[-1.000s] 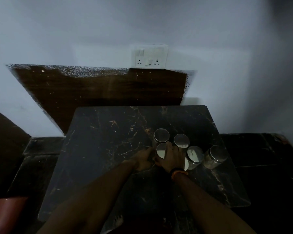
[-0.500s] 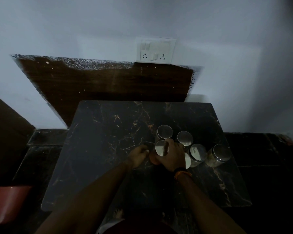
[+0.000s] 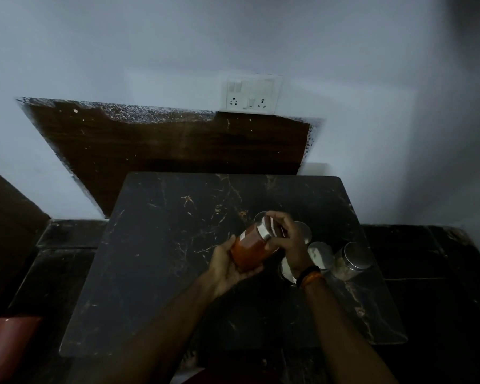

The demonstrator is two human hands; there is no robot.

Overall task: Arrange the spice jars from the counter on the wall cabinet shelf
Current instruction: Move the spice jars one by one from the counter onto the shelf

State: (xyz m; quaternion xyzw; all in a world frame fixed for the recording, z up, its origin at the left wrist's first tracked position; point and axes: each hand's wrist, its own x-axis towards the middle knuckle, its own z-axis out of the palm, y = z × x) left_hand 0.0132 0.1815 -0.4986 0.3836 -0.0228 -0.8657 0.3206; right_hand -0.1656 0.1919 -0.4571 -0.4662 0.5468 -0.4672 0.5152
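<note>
A glass jar of red-orange spice with a steel lid is tilted in the air above the dark marble counter. My left hand cups its base from below. My right hand grips its lid end. Several other steel-lidded jars stand on the counter to the right: one with pale contents, one at the far right, and others partly hidden behind my right hand. No cabinet shelf is in view.
A white socket plate sits on the wall above a dark wooden panel. Dark floor tiles surround the counter. A reddish object lies at the lower left.
Both hands have lifted the red spice jar off the counter and tilted it; earlier it stood among the other jars. The camera has shifted slightly.
</note>
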